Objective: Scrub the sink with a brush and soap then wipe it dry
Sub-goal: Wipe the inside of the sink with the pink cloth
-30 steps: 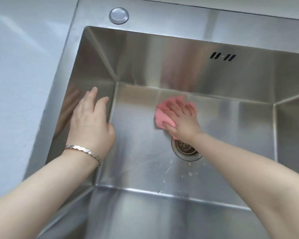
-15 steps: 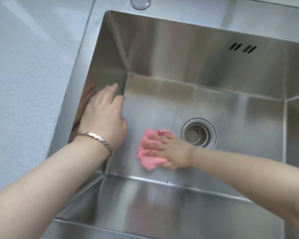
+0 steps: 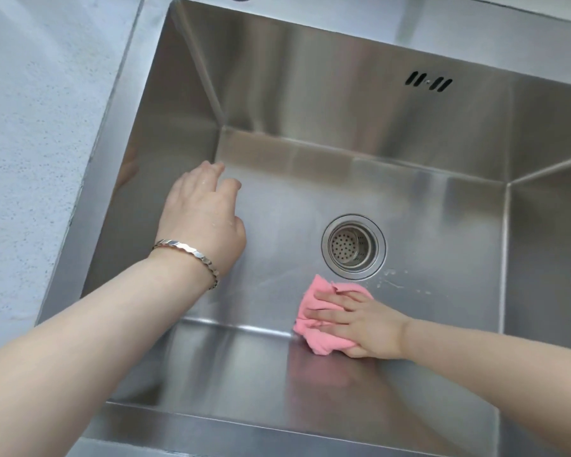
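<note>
A stainless steel sink [image 3: 310,77] fills the view, with a round drain strainer [image 3: 353,247] in its floor. My right hand [image 3: 366,324] presses a crumpled pink cloth [image 3: 314,338] flat on the sink floor, fingers straight, just in front of the drain near the front wall. Part of the cloth is hidden under the palm. My left hand [image 3: 201,212], with a silver bracelet [image 3: 192,255] on the wrist, holds nothing and rests with relaxed fingers by the sink's left wall. No brush or soap is in view.
A few water drops [image 3: 396,282] lie on the floor right of the cloth. Overflow slots [image 3: 428,83] sit in the back wall. A pale speckled countertop [image 3: 30,127] borders the sink on the left.
My right hand has slid the cloth from behind the drain round its left side to the front, and now rightward along the front edge. The left hand has stayed by the left wall.
</note>
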Motion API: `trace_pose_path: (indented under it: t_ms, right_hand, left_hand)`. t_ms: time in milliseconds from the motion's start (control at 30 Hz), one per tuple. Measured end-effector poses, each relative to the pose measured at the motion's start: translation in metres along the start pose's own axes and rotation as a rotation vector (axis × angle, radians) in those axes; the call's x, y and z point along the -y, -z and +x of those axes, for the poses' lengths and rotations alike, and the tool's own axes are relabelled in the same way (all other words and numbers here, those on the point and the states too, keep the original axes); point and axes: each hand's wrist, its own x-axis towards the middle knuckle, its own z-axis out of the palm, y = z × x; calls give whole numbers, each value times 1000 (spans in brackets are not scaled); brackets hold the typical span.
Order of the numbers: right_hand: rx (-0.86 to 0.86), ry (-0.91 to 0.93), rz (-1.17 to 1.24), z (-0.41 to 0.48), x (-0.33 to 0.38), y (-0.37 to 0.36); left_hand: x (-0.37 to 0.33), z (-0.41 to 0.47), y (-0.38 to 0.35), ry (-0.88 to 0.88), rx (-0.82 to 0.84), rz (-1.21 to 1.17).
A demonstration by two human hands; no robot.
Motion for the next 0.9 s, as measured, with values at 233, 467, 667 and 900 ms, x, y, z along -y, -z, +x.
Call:
trace_pose_path:
  t_ms: [233, 467, 667, 900]
  right_hand:
    - [45, -64, -123, -53, -21, 2]
    - [-28, -155, 467, 62, 40, 51]
    - [-57, -673, 1312, 6, 36, 87]
    - [-543, -911, 147, -71, -9, 57]
  left_hand:
    - [-31, -2, -13, -52, 53, -85]
    - [-60, -9, -28, -51, 154, -89]
    - [-80, -8, -23, -91, 148, -76]
    - [-94, -4, -21, -117, 155, -78]
